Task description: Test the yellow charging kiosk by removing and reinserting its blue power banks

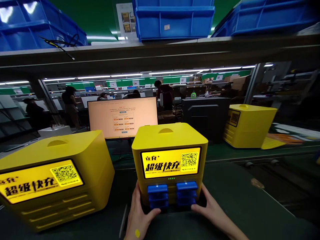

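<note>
A yellow box-shaped machine (170,136) stands upright in the middle, its front screen lit with black characters and a QR code. Blue slotted pieces (157,196) stick out of its lower front in two stacks, below a row of small green lights. My left hand (140,213) is against the machine's lower left side, thumb by the left blue stack. On the opposite side, my right hand (210,205) holds the lower right edge, its thumb near the right stack. The fingers behind the machine are partly hidden.
Another yellow machine (100,173) stands close on the left, a third (255,130) at the back right. Behind are a lit monitor (122,116) and a black case (205,116). Blue bins (175,21) sit on an overhead shelf (160,51). People are in the background.
</note>
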### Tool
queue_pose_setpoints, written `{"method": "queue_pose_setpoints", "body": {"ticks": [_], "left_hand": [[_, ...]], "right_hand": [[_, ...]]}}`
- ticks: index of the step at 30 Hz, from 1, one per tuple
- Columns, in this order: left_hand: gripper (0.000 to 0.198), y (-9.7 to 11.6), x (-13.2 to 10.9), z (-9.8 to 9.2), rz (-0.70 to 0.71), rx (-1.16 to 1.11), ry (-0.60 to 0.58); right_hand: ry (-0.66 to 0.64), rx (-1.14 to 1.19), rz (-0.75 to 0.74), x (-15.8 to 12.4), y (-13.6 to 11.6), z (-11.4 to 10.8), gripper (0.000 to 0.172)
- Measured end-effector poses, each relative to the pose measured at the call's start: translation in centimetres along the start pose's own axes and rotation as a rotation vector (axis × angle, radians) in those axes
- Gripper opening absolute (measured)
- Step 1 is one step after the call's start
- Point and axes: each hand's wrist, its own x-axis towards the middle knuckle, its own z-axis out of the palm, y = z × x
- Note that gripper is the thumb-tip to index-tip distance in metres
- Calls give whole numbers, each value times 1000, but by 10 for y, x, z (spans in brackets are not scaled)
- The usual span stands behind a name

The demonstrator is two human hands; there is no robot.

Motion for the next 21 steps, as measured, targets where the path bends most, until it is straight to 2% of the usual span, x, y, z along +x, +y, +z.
{"method": "queue_pose_setpoints", "body": {"ticks": [3, 6, 12, 17, 19, 21], "left_hand": [[84, -17, -1, 1, -4, 113, -5], [80, -20, 0, 2, 2, 172, 1], [79, -8, 8, 4, -11, 34, 63], [84, 9, 24, 3, -18, -58, 137], [87, 9, 32, -4, -31, -61, 131], [86, -2, 38, -14, -21, 9, 97]], "right_hand": [[16, -172, -36, -1, 6, -2, 88], [36, -214, -58, -2, 3, 1, 85], [129, 11, -87, 1, -20, 18, 84], [239, 91, -114, 7, -43, 30, 83], [266, 120, -149, 9, -47, 31, 83], [254, 105, -172, 11, -45, 27, 83]]}}
